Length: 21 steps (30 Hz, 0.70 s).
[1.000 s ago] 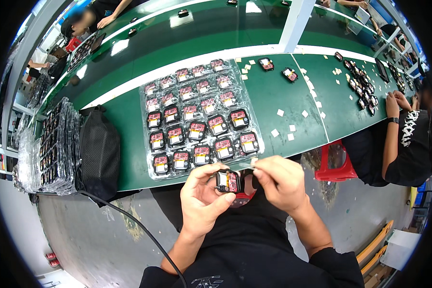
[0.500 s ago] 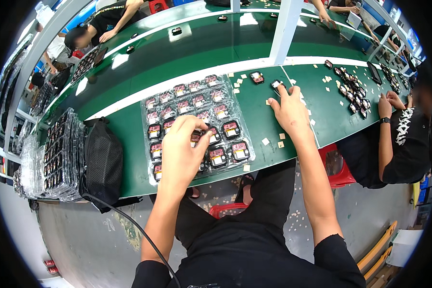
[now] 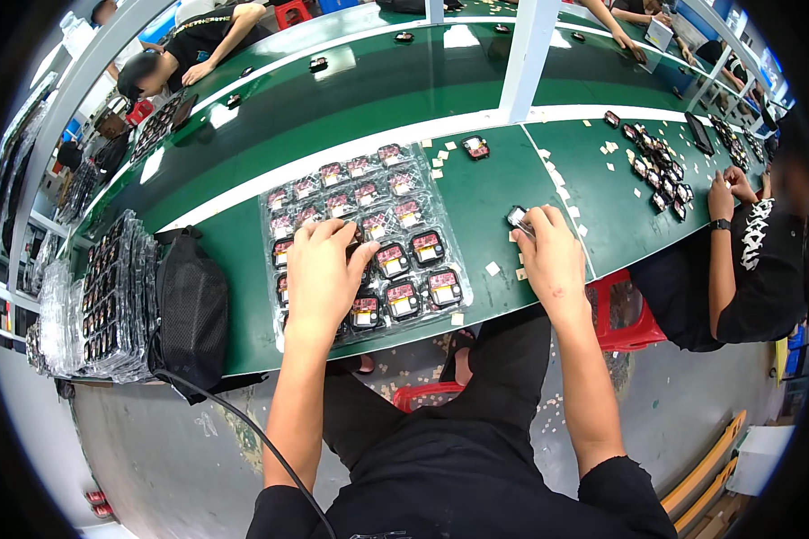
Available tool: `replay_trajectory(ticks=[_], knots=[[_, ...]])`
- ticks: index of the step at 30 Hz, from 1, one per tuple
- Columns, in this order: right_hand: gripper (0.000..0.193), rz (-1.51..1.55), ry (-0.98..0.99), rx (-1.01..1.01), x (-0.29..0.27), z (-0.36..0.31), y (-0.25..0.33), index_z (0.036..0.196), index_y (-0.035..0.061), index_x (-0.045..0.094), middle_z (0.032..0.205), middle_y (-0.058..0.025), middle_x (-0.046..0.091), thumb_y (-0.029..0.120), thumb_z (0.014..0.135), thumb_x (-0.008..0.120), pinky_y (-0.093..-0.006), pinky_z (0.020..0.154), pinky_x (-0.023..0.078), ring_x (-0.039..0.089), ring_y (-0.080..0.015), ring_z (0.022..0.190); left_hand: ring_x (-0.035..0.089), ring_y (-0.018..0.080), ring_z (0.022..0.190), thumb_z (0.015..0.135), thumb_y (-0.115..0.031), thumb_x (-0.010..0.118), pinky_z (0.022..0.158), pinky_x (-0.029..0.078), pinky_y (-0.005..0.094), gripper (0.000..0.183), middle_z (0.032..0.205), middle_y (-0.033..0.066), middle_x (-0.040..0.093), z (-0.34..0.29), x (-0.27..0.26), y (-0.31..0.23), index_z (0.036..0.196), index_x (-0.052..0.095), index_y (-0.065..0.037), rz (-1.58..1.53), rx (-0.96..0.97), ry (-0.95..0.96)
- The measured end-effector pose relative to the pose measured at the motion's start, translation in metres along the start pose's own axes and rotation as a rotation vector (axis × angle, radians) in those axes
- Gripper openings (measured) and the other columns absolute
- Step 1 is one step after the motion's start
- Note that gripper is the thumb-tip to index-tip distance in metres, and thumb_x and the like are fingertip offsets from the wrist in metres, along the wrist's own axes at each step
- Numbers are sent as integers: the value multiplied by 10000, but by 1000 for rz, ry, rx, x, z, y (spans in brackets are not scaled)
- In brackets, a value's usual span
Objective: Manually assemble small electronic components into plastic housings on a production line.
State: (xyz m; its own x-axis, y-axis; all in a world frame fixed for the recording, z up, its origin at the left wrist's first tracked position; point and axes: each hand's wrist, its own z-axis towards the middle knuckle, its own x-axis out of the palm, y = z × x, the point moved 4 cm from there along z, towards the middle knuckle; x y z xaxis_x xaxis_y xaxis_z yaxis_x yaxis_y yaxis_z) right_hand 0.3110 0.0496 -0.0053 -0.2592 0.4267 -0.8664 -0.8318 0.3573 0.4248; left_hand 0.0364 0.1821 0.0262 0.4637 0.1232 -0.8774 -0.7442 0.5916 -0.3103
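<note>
My right hand (image 3: 551, 260) has its thumb and fingers closed on a small black square case (image 3: 516, 216) with a pale face, low over the green worktop. My left hand (image 3: 324, 274) is over a clear plastic tray (image 3: 458, 242), its fingers apart and slightly bent. A dark case shows partly between that thumb and forefinger; whether they touch it is hard to see. Rows of similar black cases with pink and white faces, such as this one (image 3: 403, 299), sit in the tray's pockets. The left hand hides several pockets.
One loose case (image 3: 475, 148) lies beyond the tray. Small pale paper squares (image 3: 493, 269) are scattered about. Stacked filled trays (image 3: 112, 296) and a black mesh bag (image 3: 191, 301) stand at left. A white post (image 3: 530, 63) rises ahead. A co-worker (image 3: 737, 242) sits right, near piled cases (image 3: 661, 171).
My right hand has drawn nearer with the small case. The left hand has shifted left over the tray and its pinch has loosened. Cases on the far belt have moved slightly left.
</note>
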Motion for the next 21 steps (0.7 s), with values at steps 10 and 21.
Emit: replay_trajectory(ticks=[10, 21], knots=[[215, 380, -4, 10, -11, -19, 19, 1094, 15, 671, 1131, -120, 681, 105, 920, 760, -416, 745, 578, 736, -322, 870, 505, 461, 1353, 969, -164, 694, 1115, 396, 552, 241, 1400, 218, 604, -9, 1, 10, 1175, 746, -50, 72, 14, -95], [410, 918, 131, -286, -35, -93, 79, 1076, 27, 622, 1242, -131, 722, 34, 780, 906, -218, 513, 402, 392, -29, 572, 632, 262, 1258, 931, -429, 802, 1070, 520, 404, 812, 1420, 208, 583, -82, -11, -59, 1479, 489, 82, -1533, -283, 375]])
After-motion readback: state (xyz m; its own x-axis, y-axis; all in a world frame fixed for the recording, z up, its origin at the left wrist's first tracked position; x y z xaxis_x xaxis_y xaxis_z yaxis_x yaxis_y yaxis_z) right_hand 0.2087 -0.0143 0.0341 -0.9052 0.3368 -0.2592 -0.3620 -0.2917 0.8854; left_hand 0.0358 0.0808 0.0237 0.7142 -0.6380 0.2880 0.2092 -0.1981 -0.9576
